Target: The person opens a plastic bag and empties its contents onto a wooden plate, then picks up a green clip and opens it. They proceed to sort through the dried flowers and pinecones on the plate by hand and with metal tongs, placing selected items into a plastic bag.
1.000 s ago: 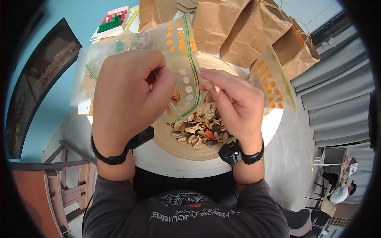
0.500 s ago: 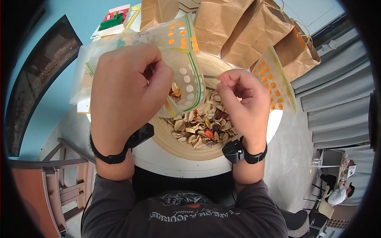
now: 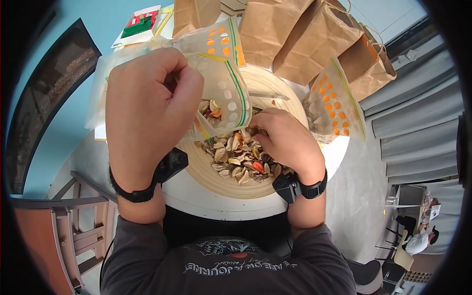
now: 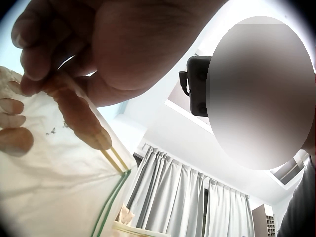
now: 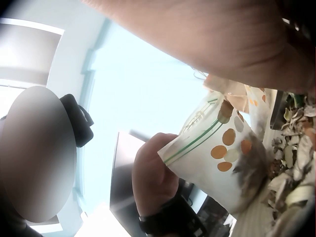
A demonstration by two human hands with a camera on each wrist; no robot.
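My left hand (image 3: 147, 113) grips the edge of a clear zip bag (image 3: 214, 81) with a green seal line and white and orange dots. The bag's mouth gapes toward the right, and dried petals (image 3: 212, 111) lie inside it. Below, a heap of dried petals (image 3: 241, 160) in tan, yellow and red covers part of a round wooden tray (image 3: 202, 172). My right hand (image 3: 290, 140) is down at the heap's far right side, fingers bent toward the petals. Its fingertips are hidden, so I cannot tell whether it pinches any.
A slim metal tool (image 3: 270, 96) lies on the tray's far part. Another dotted zip bag (image 3: 332, 105) stands at the right. Brown paper bags (image 3: 314, 42) line the back of the white table (image 3: 236, 210). A box with green pieces (image 3: 139, 25) sits at the back left.
My right hand first moved right, away from the bag's mouth, then went down to the petal heap. My left hand, still holding the bag, shifted slightly left and away from me.
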